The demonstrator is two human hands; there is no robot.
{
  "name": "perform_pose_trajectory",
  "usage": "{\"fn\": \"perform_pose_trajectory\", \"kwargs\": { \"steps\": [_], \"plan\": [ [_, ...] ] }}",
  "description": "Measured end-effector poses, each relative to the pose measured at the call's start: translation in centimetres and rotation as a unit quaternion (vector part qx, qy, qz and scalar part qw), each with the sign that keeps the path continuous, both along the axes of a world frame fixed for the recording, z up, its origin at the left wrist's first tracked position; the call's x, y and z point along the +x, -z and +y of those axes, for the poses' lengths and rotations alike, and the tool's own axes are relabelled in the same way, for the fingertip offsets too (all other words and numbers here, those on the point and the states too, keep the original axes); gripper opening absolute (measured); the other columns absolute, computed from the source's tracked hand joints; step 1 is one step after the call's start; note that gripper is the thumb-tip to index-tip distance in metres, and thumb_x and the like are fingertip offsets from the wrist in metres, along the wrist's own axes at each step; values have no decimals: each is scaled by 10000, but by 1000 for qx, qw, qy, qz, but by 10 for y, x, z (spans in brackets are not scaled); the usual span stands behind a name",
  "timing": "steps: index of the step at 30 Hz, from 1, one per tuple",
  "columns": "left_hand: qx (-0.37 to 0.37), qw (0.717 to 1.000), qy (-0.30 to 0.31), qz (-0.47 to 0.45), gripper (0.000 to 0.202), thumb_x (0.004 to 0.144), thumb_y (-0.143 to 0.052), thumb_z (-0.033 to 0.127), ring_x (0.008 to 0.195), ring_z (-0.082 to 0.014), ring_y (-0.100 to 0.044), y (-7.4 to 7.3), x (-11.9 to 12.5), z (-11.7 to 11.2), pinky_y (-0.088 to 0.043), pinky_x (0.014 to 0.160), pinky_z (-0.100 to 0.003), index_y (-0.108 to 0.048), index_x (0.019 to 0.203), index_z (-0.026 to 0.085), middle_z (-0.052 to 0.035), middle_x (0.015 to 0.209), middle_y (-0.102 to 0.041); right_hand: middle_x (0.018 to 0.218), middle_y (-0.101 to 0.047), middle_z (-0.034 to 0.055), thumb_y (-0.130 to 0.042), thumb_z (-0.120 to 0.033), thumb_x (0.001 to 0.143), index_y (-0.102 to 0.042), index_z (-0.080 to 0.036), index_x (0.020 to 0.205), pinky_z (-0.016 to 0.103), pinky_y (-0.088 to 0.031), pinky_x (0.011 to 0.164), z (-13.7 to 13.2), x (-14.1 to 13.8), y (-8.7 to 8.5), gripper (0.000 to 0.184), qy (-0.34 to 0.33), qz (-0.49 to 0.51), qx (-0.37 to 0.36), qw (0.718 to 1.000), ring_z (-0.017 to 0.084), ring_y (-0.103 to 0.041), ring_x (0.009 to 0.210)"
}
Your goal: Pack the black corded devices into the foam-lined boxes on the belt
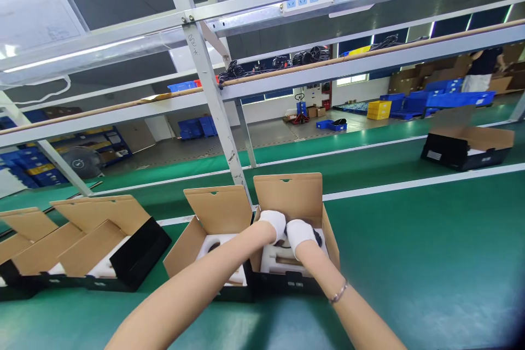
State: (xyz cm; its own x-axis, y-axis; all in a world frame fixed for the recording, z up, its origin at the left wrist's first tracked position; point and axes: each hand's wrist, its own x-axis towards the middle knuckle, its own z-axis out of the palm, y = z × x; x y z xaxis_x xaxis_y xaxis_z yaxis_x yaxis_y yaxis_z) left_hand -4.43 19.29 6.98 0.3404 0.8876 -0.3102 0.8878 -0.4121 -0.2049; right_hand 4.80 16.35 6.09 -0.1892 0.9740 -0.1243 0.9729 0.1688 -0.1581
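An open cardboard box [287, 197] sits at the centre of a green desk [410, 262], its lid flap standing upright at the far side. Inside it lies a white foam insert [270, 260] with a dark part [318, 238] at its right edge. Both of the person's hands, in white gloves, reach down into this box side by side and touch each other. The left hand [273, 223] and the right hand [299, 234] are curled over, the fingers hidden below, so it cannot be told whether they grip anything. A thin bracelet [338, 293] circles the right wrist.

Touching the box on its left is a second open box [217, 210], also holding white foam [219, 245]. Further left, more open boxes [98, 219] crowd the desk edge. To the right the green desk is open.

Far right, well apart, another open box [467, 147] sits beyond a white line. A small white label [433, 155] on its black side is too small to read. A metal frame post [213, 109] rises behind the boxes, and marks on it are not legible. A white socket strip [307, 2] is mounted on the top rail.
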Motion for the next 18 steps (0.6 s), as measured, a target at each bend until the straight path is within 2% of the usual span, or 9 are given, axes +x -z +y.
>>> {"fn": "perform_pose_trajectory", "kwargs": {
  "steps": [4,6,8,9,10,11,14,16,18],
  "plan": [
    [55,996,-3,71,346,908,-666,336,1118,-273,-600,5,-3,-29,-499,992,-504,-609,1172,120,-127,1199,-627,1021,-705,85,-663,-267,931,-671,-104,1031,388,-580,828,-4,2,-4,191,-18,-6,23,1000,201,-686,917],
    [37,994,17,98,416,857,-733,336,1117,-271,-604,7,-5,-35,-499,994,-484,-607,1190,122,-127,1214,-628,979,-722,133,-598,-181,944,-684,-86,1005,396,-574,805,-23,11,-10,142,-24,1,57,998,249,-702,916],
    [34,991,31,122,438,840,-750,326,1143,-276,-594,5,-6,-34,-477,1023,-493,-605,1201,127,-124,1229,-629,994,-728,157,-444,-163,990,-689,-118,1057,395,-559,785,-52,25,-11,258,-33,18,105,994,285,-708,935],
    [40,990,37,130,407,855,-733,321,1154,-277,-589,2,-6,-32,-461,1039,-502,-611,1191,125,-123,1223,-635,1003,-733,131,-358,-201,1019,-687,-169,1093,387,-555,771,-69,33,-6,339,-37,28,126,991,278,-714,922],
    [48,989,41,135,364,873,-710,322,1153,-276,-589,-1,-6,-30,-451,1045,-508,-623,1165,123,-120,1203,-645,1010,-740,90,-298,-246,1037,-686,-240,1118,368,-549,772,-86,42,1,397,-45,40,148,987,261,-719,924],
    [57,988,44,137,316,893,-684,323,1141,-272,-595,-5,-6,-28,-451,1039,-507,-637,1131,119,-118,1173,-656,947,-754,62,-315,-325,1031,-686,-291,1127,342,-546,672,-101,50,13,385,-45,62,164,983,264,-735,843],
    [84,987,63,122,222,918,-640,286,1046,-256,-627,-20,-6,-25,-483,965,-467,-661,1044,104,-113,1067,-684,868,-773,64,-473,-427,938,-660,-303,1222,304,-506,504,-127,66,54,362,5,95,177,980,260,-731,642],
    [107,986,90,90,174,907,-631,250,977,-267,-637,-36,-10,-30,-493,896,-441,-676,990,104,-117,1005,-693,875,-776,66,-519,-379,899,-642,-301,1258,309,-516,507,-125,72,77,388,31,98,154,983,260,-727,613],
    [146,982,115,44,154,925,-568,236,932,-276,-632,-54,-20,-42,-490,846,-424,-680,949,135,-111,971,-692,877,-774,45,-535,-320,884,-596,-331,1317,319,-533,546,-108,75,86,437,42,104,127,986,264,-731,637]
  ]
}}
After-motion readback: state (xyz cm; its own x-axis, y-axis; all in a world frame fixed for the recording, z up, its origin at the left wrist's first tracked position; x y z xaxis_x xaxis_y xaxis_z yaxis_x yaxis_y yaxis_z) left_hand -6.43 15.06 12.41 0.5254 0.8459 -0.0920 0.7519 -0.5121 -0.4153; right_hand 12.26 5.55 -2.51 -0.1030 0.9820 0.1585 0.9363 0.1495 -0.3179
